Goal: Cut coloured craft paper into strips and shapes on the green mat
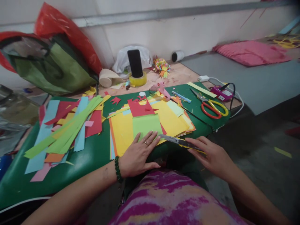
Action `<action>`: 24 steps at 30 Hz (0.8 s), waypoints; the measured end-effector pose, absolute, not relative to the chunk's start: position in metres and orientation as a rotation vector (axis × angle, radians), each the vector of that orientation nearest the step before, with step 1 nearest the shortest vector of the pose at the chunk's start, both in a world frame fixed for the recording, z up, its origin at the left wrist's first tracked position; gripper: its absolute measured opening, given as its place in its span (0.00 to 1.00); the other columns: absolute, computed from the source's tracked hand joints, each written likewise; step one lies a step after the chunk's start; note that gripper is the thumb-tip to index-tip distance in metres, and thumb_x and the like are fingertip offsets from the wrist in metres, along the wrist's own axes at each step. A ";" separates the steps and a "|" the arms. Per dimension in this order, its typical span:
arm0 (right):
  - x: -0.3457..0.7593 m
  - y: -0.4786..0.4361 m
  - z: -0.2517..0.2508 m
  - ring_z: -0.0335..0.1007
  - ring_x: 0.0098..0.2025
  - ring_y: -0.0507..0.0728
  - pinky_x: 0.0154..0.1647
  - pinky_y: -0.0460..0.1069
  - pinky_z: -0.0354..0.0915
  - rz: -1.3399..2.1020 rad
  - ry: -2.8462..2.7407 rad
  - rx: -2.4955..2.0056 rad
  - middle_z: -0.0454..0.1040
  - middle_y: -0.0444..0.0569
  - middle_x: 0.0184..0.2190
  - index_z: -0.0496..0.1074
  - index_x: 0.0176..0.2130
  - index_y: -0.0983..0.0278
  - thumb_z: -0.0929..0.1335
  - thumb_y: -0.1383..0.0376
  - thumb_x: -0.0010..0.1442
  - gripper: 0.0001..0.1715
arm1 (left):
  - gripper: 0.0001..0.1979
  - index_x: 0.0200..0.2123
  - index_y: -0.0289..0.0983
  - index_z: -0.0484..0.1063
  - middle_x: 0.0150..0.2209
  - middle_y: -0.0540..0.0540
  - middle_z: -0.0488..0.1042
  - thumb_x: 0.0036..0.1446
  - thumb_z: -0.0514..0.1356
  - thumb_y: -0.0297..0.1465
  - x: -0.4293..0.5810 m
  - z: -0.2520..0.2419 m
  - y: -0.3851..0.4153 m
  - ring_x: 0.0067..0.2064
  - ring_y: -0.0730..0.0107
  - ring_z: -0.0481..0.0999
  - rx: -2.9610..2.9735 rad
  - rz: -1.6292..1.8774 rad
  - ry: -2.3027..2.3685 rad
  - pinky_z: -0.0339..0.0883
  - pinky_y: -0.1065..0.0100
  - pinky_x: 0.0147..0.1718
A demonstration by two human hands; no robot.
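Observation:
My left hand lies flat with fingers spread on a green paper sheet, which tops a stack of yellow and orange sheets on a green cutting mat. A green bead bracelet circles that wrist. My right hand grips a yellow utility knife, whose blade tip touches the green sheet's right edge beside my left fingertips. A red cut paper lies just behind the green sheet.
Long green, blue and red paper strips pile at the left. Red and yellow scissors, a pink glue gun, a phone propped in a tape roll, a green bag and a pink cushion lie around.

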State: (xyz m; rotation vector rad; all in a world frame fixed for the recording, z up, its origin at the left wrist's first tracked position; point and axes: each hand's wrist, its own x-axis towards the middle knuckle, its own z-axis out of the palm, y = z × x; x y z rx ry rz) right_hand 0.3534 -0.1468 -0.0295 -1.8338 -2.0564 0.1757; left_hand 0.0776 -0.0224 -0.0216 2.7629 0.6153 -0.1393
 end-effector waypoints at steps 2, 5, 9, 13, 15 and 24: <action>0.356 -0.149 -0.032 0.74 0.34 0.54 0.30 0.46 0.68 0.196 -2.029 -1.835 0.73 0.49 0.36 0.70 0.55 0.58 0.60 0.55 0.68 0.21 | 0.47 0.70 0.37 0.38 0.70 0.34 0.43 0.59 0.48 0.58 0.078 -0.021 -0.022 0.71 0.49 0.42 2.758 -0.127 0.609 0.37 0.42 0.64; 0.358 -0.151 -0.034 0.74 0.34 0.53 0.31 0.46 0.69 0.212 -2.013 -1.800 0.74 0.50 0.37 0.70 0.55 0.58 0.59 0.55 0.68 0.21 | 0.47 0.70 0.38 0.38 0.70 0.35 0.44 0.58 0.49 0.59 0.077 -0.021 -0.022 0.71 0.49 0.42 2.757 -0.108 0.599 0.37 0.43 0.64; 0.359 -0.150 -0.033 0.74 0.33 0.53 0.32 0.46 0.69 0.252 -2.007 -1.746 0.73 0.50 0.35 0.70 0.55 0.60 0.59 0.56 0.68 0.22 | 0.47 0.70 0.38 0.38 0.70 0.35 0.43 0.58 0.49 0.59 0.077 -0.021 -0.021 0.71 0.49 0.42 2.752 -0.119 0.594 0.36 0.43 0.65; 0.359 -0.151 -0.034 0.74 0.33 0.53 0.32 0.46 0.69 0.259 -1.990 -1.725 0.73 0.50 0.35 0.70 0.55 0.59 0.61 0.57 0.68 0.21 | 0.49 0.70 0.36 0.38 0.71 0.35 0.42 0.57 0.47 0.60 0.078 -0.019 -0.021 0.71 0.49 0.41 2.747 -0.142 0.587 0.36 0.43 0.65; 0.358 -0.151 -0.035 0.74 0.32 0.53 0.31 0.46 0.69 0.224 -1.998 -1.688 0.73 0.49 0.35 0.70 0.55 0.59 0.61 0.59 0.67 0.20 | 0.49 0.70 0.37 0.38 0.71 0.35 0.42 0.57 0.46 0.62 0.078 -0.018 -0.021 0.71 0.49 0.41 2.746 -0.142 0.587 0.36 0.43 0.65; 0.356 -0.153 -0.035 0.72 0.30 0.51 0.28 0.44 0.67 0.083 -2.028 -1.586 0.71 0.47 0.33 0.70 0.55 0.61 0.62 0.62 0.67 0.18 | 0.51 0.70 0.38 0.38 0.71 0.36 0.41 0.54 0.45 0.64 0.079 -0.016 -0.020 0.71 0.48 0.41 2.748 -0.170 0.593 0.37 0.44 0.65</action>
